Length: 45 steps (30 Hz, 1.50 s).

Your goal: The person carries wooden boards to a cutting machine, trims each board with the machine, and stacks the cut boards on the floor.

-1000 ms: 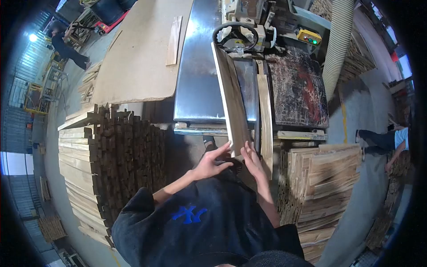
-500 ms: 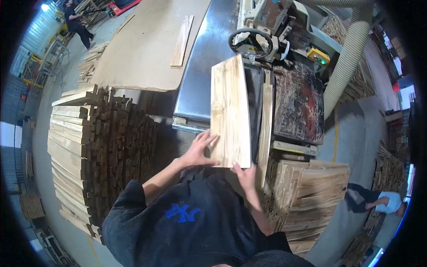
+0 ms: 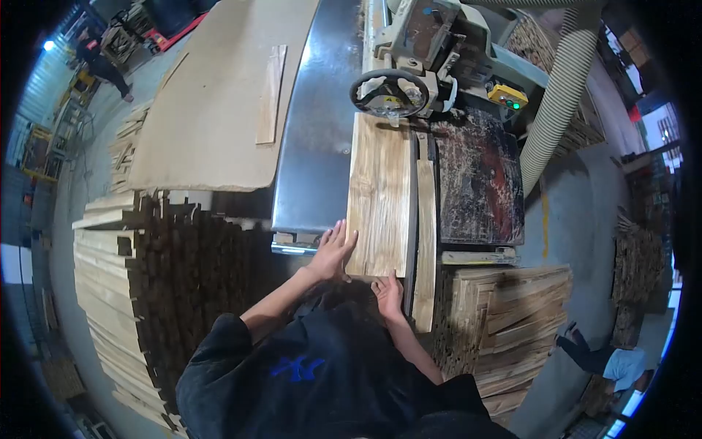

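A wide wooden board [image 3: 379,197] lies flat on the metal machine table [image 3: 311,154], its far end close below the black handwheel [image 3: 389,94]. At the board's near left corner rests my left hand [image 3: 334,252], fingers spread along the left edge. My right hand [image 3: 388,294] is at the near end, with the thumb on the edge and the fingers curled under it. A narrow wooden strip [image 3: 425,241] lies just right of the board.
Stacked boards stand at the left [image 3: 110,293] and right [image 3: 504,322]. A large sheet [image 3: 212,102] bears a thin plank [image 3: 271,95]. A ribbed hose [image 3: 559,110] rises at the right. One person [image 3: 102,62] is far left, another [image 3: 621,366] far right.
The board was tipped on its edge, then turned face up, and now lies flat farther left on the machine table. My hands have moved with its near end.
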{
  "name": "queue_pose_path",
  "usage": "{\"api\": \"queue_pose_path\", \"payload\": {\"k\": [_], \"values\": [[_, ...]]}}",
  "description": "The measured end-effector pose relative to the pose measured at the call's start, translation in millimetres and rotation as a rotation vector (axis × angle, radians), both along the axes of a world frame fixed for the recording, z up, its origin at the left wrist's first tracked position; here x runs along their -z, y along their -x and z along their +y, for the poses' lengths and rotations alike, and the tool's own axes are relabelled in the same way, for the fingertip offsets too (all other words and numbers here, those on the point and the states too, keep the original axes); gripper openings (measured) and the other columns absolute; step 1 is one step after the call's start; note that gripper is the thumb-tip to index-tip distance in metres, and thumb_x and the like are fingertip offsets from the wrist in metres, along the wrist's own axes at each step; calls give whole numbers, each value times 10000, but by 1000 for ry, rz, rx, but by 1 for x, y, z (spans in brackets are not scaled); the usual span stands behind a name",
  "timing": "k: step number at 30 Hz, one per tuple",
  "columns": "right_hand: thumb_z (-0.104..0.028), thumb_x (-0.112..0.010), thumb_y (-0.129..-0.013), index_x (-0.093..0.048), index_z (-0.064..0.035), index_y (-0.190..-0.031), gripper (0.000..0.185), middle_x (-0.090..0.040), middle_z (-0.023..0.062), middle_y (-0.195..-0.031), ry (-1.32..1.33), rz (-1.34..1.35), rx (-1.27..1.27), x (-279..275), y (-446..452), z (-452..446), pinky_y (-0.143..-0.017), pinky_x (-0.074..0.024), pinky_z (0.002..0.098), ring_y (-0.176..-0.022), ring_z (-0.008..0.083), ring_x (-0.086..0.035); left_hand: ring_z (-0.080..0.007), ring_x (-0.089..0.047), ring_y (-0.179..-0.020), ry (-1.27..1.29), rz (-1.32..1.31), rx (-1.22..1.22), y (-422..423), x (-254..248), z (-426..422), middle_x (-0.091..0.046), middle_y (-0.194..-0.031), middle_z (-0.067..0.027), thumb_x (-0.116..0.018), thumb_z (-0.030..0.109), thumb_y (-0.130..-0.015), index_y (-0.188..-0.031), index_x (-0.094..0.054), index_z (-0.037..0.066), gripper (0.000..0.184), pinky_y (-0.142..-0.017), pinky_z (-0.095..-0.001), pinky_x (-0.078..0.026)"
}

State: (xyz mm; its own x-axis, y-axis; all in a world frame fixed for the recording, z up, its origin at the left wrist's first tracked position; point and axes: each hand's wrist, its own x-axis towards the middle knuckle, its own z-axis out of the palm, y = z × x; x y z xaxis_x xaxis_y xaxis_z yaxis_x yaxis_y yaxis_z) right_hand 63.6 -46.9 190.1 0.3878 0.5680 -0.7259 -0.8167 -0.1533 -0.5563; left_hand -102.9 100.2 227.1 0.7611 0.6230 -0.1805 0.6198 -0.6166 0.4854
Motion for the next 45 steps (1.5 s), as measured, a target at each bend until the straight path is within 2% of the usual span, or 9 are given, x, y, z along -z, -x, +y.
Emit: {"api": "queue_pose_path", "payload": {"k": [4,17,22,28,30,32,39,42,45], "values": [[-486,-417,-1014,-611,-25,-818,537,-538,17,-559,190,-387,-296,5,-13,50,-388,-315,223,-445,112,-515,-456,-180,-1439,-57,-70,-3,-13,-4,63,-229,-1505,-336,-903,479,-403,-1499,-243,76,1341,-1123,-592,-196],[-476,-426,-1013,-533,-5,-840,512,-472,44,-604,264,-149,-134,0,-60,218,-319,-252,240,-388,113,-389,-474,-165,-1437,-1,-298,84,-23,12,243,-223,-1531,-304,-822,612,-540,-1453,-407,92,1129,-1146,-533,-174],[-514,-431,-1000,-550,-15,-867,530,-483,25,-620,303,-199,-247,0,-79,251,-319,-259,215,-417,99,-412,-454,-450,-1182,-702,-189,-1085,42,20,333,-465,-1305,-235,-764,311,-723,-1254,-564,95,607,-956,-574,-385],[-582,-411,-979,-565,-92,-820,538,-482,-5,-592,309,-331,-275,2,-84,302,-315,-243,222,-402,85,-388,-317,-671,-672,-155,-503,-1132,124,38,339,-704,-868,-164,-744,327,-756,-1216,-639,39,553,-656,-382,-557],[-564,-401,-989,-558,-97,-794,530,-497,-7,-592,293,-487,-287,-1,-79,315,-314,-231,229,-395,79,-390,-288,-681,-872,524,-1070,-1056,138,86,330,-672,-988,-179,-472,340,-922,-1274,-519,-34,517,-703,-383,-573],[-486,-404,-1012,-634,-37,-889,519,-566,23,-602,219,-555,-336,8,-84,320,-358,-289,248,-419,100,-458,-316,-668,-972,1057,-1501,-768,101,-24,262,-623,-1134,-201,-282,386,-1008,-1319,-434,-24,537,-818,-404,-589],[-322,-466,-1024,-604,-2,-1134,365,-646,63,-756,-111,-674,-389,2,-52,253,-503,-421,229,-586,110,-601,-224,-706,-787,2027,-2317,-194,82,26,150,-657,-837,-83,-455,294,-1015,-1085,-525,33,279,-635,-354,-606],[-313,-476,-1021,-590,-28,-1176,344,-665,63,-835,-134,-668,-499,8,-34,200,-536,-447,219,-651,105,-624,-220,-703,-815,1954,-1887,-101,81,43,111,-636,-975,-105,-480,285,-1004,-1249,-480,37,349,-670,-368,-602],[-354,-465,-1017,-554,-63,-1272,397,-674,61,-973,-175,-355,-675,-26,-8,141,-628,-492,241,-801,120,-649,-201,-589,-1142,829,-1126,-807,46,15,58,-489,-1391,-167,-580,166,-960,-1552,-45,81,802,-940,-321,-490]]}}
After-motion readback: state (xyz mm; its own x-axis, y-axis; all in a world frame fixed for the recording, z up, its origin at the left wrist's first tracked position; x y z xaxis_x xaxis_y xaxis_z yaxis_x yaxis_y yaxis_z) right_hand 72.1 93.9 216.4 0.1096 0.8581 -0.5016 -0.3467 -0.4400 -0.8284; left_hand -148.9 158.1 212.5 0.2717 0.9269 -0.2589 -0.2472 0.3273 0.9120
